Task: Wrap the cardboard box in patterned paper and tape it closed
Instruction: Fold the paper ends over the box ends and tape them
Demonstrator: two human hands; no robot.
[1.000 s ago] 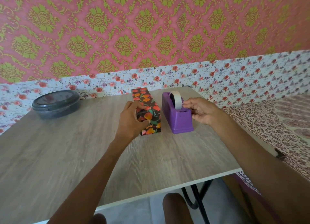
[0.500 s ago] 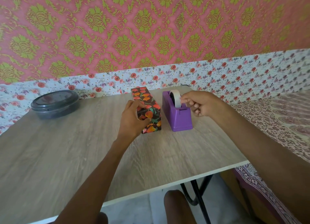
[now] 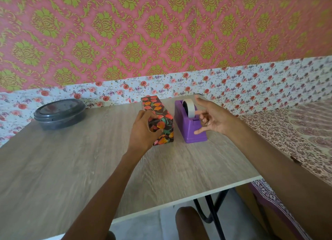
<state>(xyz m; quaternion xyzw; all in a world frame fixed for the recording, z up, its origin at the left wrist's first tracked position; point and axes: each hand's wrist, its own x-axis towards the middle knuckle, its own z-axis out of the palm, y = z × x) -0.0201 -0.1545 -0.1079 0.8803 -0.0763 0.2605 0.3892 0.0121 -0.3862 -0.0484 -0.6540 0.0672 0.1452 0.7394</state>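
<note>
Now, taping: my left hand (image 3: 143, 130) grips the flower-papered cardboard box (image 3: 158, 106); my right hand (image 3: 215, 119), fingers spread and holding nothing, must pull white tape (image 3: 189, 106) from the purple plastic dispenser (image 3: 194, 131).

Your left hand (image 3: 145, 130), reaching toward 1 o'clock, grips the wrapped box (image 3: 154, 104), while your right hand (image 3: 213, 119), entering from 4 o'clock, hangs with fingers spread.

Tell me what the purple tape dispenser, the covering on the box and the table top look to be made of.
Tape dispenser: likely moulded plastic; uniform purple, smooth, rounded edges.
Wrapped box: printed paper, it seems; sharp creases along the edges, orange-and-green pattern on dark ground.
Table top: probably wood-look laminate over board; grey grain, thin pale edge.
</note>
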